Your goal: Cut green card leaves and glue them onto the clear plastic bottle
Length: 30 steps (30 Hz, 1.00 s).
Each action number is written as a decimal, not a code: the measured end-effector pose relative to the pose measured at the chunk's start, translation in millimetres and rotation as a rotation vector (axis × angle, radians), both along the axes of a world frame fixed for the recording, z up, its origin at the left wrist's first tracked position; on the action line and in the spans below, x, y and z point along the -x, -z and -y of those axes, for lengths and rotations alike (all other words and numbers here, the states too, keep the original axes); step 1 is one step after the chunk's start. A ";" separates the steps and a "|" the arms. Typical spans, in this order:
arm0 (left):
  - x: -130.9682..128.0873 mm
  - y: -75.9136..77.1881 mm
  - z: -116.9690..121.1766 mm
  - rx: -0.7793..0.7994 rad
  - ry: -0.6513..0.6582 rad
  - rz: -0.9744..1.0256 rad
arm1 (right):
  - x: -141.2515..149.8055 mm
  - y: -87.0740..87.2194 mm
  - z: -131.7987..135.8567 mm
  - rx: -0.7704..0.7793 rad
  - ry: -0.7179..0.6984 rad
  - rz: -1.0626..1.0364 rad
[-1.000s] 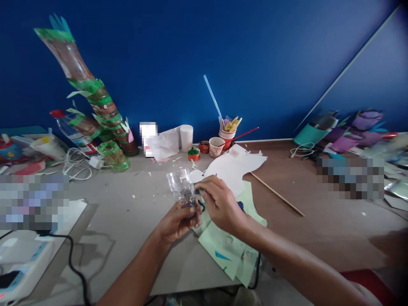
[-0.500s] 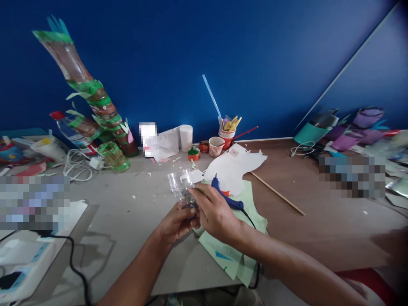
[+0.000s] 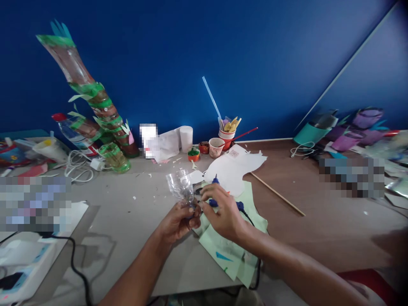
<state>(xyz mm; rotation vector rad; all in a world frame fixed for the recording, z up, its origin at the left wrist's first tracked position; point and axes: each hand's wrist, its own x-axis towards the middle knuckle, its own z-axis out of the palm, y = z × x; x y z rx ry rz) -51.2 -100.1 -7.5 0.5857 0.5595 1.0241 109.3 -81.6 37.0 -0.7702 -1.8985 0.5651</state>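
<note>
Painted bottle tower [image 3: 105, 111]: leans at the left, before the blue wall [image 3: 153, 55].
Left hand [image 3: 178, 224]: closed around the lower part of the clear bottle piece [image 3: 179, 183], held above the table [image 3: 127, 242].
Right hand [image 3: 225, 212]: fingers bent, beside the bottle piece; cannot tell whether they pinch anything.
Glue gun [image 3: 239, 206]: partly hidden behind the right hand.
Stick [image 3: 278, 194]: lies right of the white paper [image 3: 225, 168].

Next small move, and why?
Probably bring the right hand in to brace the clear plastic bottle piece: the left hand alone clearly grips its lower end, the right is close with contact unclear, and the blue glue gun appears unheld.
</note>
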 end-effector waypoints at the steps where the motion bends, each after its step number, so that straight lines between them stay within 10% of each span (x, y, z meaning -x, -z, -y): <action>1: 0.4 0.2 0.1 0.003 0.005 0.010 | -0.7 -0.1 -0.8 0.077 0.035 -0.024; 6: 4.0 2.3 -0.2 0.001 0.047 0.068 | -1.7 5.3 -11.2 0.554 0.068 -0.155; 11: 4.6 2.8 -1.5 -0.030 0.076 0.056 | 4.6 9.9 -16.4 0.848 -0.205 -0.338; 15: 1.0 1.5 -1.3 -0.037 0.061 0.010 | 11.6 13.0 -11.4 0.900 -0.467 -0.316; 22: -9.3 -4.4 0.9 -0.022 0.083 -0.163 | 16.6 17.0 -6.5 0.955 -0.413 -0.473; 30: -11.0 3.1 -4.5 -0.170 -0.259 -0.285 | 9.7 29.6 -19.9 0.805 -0.252 -0.560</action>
